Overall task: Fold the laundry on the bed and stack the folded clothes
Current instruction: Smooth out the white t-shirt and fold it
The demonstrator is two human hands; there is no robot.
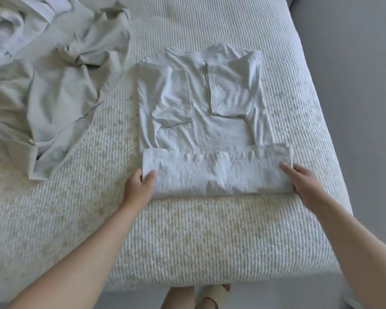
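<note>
One pale t-shirt (201,103) lies on one bed (210,237), beside one heap of unfolded clothes (54,85). Two hands show: the left hand (138,188) and the right hand (305,186).

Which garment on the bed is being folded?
The pale blue-white T-shirt at centre, sleeves tucked in, hem folded up, both hands gripping it. The grey-green garment lies crumpled, untouched, at left.

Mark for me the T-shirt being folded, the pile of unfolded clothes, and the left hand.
T-shirt (201,128): head view, on the flat body panel between the two folded-in sleeves.
Pile of unfolded clothes (54,85): head view, on the rumpled cloth in its middle.
Left hand (138,186): head view, on the back of the hand.
</note>
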